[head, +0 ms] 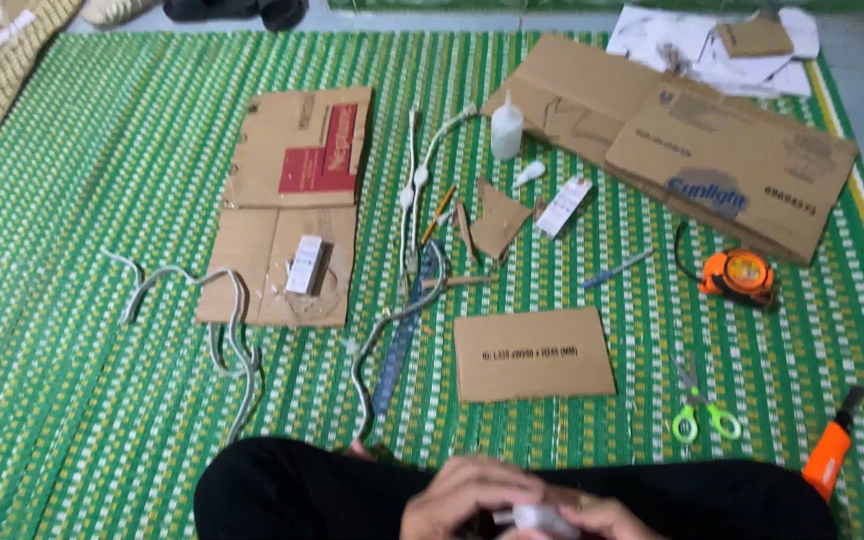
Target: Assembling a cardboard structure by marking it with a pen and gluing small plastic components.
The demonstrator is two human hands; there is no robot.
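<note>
Both hands met low over the lap: left hand (467, 492) and right hand (607, 518) pinched a small white piece (542, 517). Cardboard panel (533, 353) lay just ahead; open mat (72, 400) stretched off left.

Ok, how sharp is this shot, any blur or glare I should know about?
Head view: soft, even light, no hard shadows or glare on the green woven mat. Both hands, left hand and right hand, are motion-blurred at the bottom edge around a small white object too smeared to identify.
</note>
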